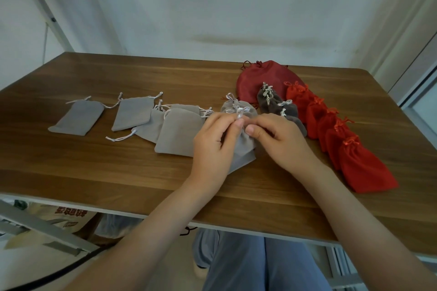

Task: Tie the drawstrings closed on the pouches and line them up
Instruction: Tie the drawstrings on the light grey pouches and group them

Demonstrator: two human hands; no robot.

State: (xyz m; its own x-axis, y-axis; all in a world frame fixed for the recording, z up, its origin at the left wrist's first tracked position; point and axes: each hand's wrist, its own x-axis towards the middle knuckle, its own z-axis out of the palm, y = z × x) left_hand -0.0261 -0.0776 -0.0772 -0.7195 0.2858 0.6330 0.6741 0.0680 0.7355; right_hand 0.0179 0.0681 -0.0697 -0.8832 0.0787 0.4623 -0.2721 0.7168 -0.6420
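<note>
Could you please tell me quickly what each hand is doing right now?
Left hand: pinches the drawstring of the grey pouch.
Right hand: grips the same pouch's neck.

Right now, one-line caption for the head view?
Left hand and right hand tie the drawstring of a grey pouch near lined-up red pouches.

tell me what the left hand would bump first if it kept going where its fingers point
Likely the tied light grey pouch lying just beyond the drawstring that the left hand pinches; depth is unclear.
</note>
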